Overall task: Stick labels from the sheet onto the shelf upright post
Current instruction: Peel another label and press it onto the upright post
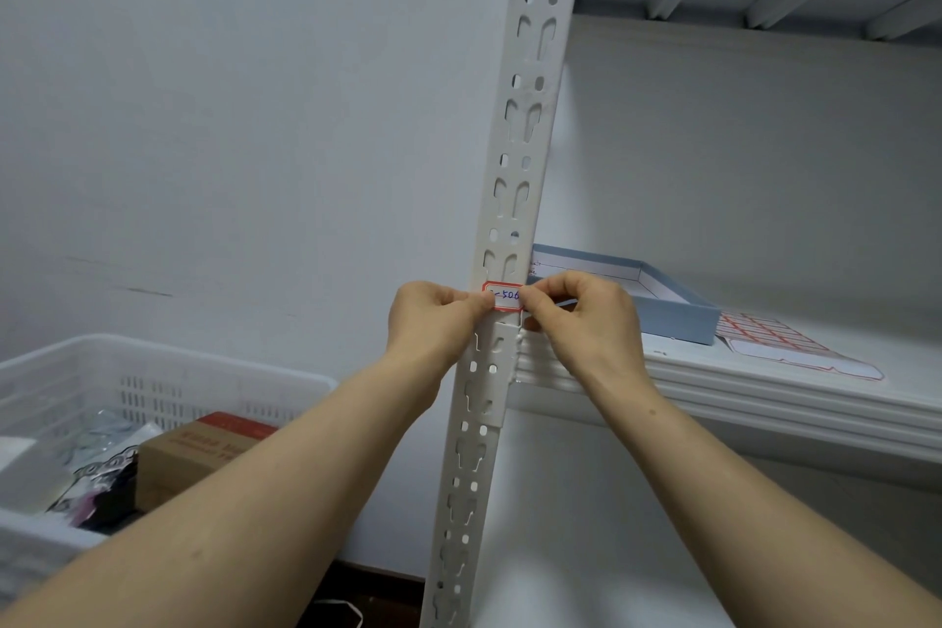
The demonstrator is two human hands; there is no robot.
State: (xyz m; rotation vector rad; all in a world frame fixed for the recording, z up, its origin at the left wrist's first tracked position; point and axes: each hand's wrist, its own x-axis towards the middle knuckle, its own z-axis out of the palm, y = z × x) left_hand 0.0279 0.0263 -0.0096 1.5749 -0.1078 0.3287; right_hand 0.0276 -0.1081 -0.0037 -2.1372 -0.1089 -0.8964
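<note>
A white basket (204, 356) stood far left. The left hand (433, 316) pinched the left edge of a small white label (505, 297). It had a red border and blue handwriting ending "506", and lay across the slotted white upright post (530, 128) just above shelf level. The right hand (581, 311) pinched its right edge. Farther right, the red-gridded label sheet (780, 344) lay flat on the shelf (764, 390).

The label (504, 296) sat on the front of the shelf upright post (530, 117). The left hand (433, 316) held its left edge and the right hand (586, 311) held its right edge. Right of the post, a shallow box (673, 311) lay on the shelf (764, 388), with the label sheet (785, 342) just right of it. Left of the post stood a basket (168, 362) with a cardboard box (188, 454) in it.
</note>
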